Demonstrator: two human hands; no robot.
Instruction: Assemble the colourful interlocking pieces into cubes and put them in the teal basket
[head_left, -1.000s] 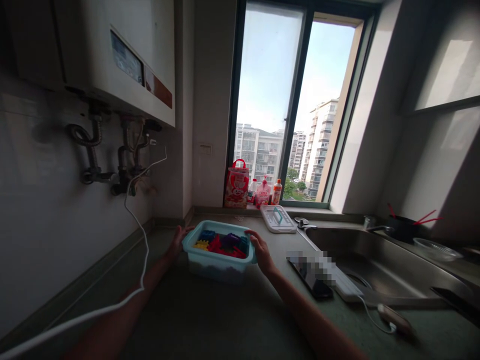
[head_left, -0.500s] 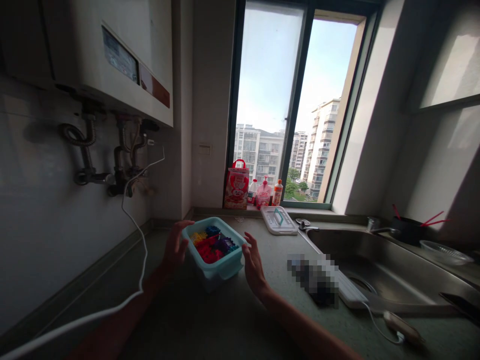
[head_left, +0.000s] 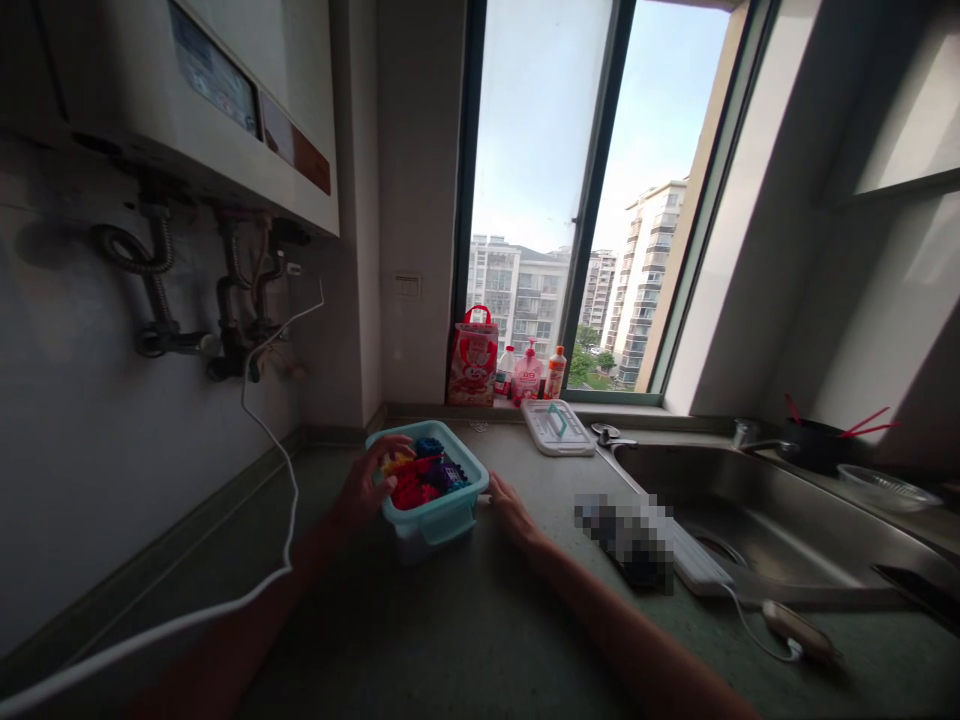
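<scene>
A light teal plastic box (head_left: 431, 530) stands on the counter with its top uncovered. Inside it lie red pieces (head_left: 411, 490), yellow pieces (head_left: 396, 461), blue pieces (head_left: 428, 447) and purple pieces (head_left: 450, 474), sorted loosely by colour; their exact kind is too small to tell. Over the box's left rim reaches my left hand (head_left: 365, 487), its fingers curved and apart above the yellow and red pieces. On the opposite side my right hand (head_left: 510, 510) is beside the box wall with its fingers stretched out, holding nothing. A white lid (head_left: 559, 430) with a teal handle lies behind, near the window.
A steel sink (head_left: 757, 500) occupies the right side, with a dark pot (head_left: 814, 445) behind it. Between box and sink lie a pixelated dark object (head_left: 630, 540) and a white power strip (head_left: 697, 560). A white cable (head_left: 289, 500) hangs at the left. Bottles (head_left: 529, 378) stand by the window.
My left hand has moved from the box's outer left side to over its rim, fingers above the contents. The right hand has lowered along the right wall. The view has shifted slightly.
</scene>
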